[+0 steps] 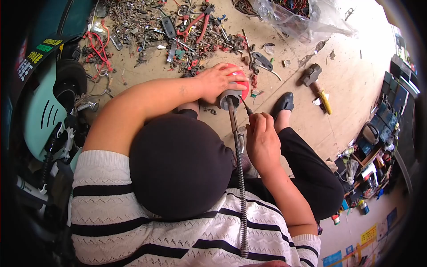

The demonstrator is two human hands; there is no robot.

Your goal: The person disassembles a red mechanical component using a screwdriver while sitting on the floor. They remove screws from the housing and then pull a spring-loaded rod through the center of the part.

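My left hand (220, 82) grips a round red part (240, 91) with a grey hub (228, 97). A long metal shaft (233, 115) runs from the hub toward me, with a coiled spring (241, 200) along it, past my bent left knee (178, 164). My right hand (262, 133) is closed on a thin screwdriver (248, 108), whose tip reaches the right side of the hub.
Scattered small parts, pliers (204, 22) and tools litter the floor ahead. A hammer (311, 76) lies to the right, a plastic bag (307, 24) at the top. A scooter (42, 115) stands on the left; cluttered items (369, 155) line the far right.
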